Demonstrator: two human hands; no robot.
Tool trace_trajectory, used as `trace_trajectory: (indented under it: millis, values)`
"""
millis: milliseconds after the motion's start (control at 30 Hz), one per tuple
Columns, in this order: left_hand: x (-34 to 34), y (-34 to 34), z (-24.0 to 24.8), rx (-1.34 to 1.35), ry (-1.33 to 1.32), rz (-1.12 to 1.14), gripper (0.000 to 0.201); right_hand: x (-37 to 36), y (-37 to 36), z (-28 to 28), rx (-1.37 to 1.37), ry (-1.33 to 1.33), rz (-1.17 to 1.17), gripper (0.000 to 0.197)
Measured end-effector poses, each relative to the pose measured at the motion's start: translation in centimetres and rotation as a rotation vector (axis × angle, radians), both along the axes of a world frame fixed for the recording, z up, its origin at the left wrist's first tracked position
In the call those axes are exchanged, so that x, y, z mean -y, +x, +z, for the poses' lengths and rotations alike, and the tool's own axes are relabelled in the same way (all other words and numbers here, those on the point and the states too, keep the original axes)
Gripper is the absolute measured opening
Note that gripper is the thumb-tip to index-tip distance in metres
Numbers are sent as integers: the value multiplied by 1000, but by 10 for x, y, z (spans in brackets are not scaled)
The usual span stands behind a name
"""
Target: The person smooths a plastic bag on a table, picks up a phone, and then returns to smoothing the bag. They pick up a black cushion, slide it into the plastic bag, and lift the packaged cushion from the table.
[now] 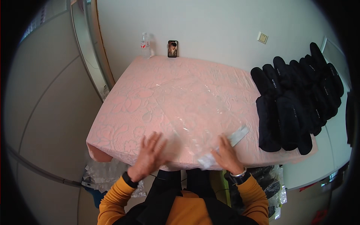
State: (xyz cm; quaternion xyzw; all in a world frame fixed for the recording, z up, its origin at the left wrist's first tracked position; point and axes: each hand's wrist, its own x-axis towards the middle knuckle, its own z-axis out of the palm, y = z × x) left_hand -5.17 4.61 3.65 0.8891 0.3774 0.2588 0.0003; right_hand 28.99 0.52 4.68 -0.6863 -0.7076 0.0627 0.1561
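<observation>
A clear plastic bag (202,112) lies flat on the pink patterned tablecloth (123,101); its outline is hard to make out against the cloth. Along its near right end runs a whitish strip (239,135). My right hand (228,159) rests over this strip, thumb apart from the fingers, touching it without a visible grip. Above the near edge of the table my left hand (149,155) is spread open, slightly blurred, beside the left part of the bag. Nothing shows in it.
Black padded, rounded pieces (288,116) are heaped on the right side of the table. At the back stand a plastic bottle (144,43) and a propped phone (172,49). Clear plastic packaging (103,174) lies below the table at left, more dark wrapped items (262,183) at right.
</observation>
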Motion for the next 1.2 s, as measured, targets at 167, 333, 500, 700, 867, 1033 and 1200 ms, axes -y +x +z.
trace_trajectory:
  millis: [167, 333, 500, 700, 867, 1033, 1200]
  values:
    - [39, 55, 16, 58, -140, -270, 73, 16, -50, 13, -535, -36, 365, 60]
    - [25, 61, -11, -121, -90, -207, 58, 4, -34, 20, -331, 112, 430, 63]
    - [7, 58, -10, -190, -13, -132, 50, -12, -11, 12, 47, 179, 399, 71]
    - [-11, 40, -14, -127, 5, -91, 51, -7, 14, -11, 76, 30, 361, 81]
    - [-22, 29, -12, -137, -24, -50, 51, -2, 32, -13, 81, 19, 252, 85]
    - [-36, 14, -16, -176, -21, 12, 53, 13, 32, -21, 110, 29, 206, 86]
    - [-50, -11, -8, -319, 53, 214, 54, 42, -10, -14, 136, 172, 186, 68]
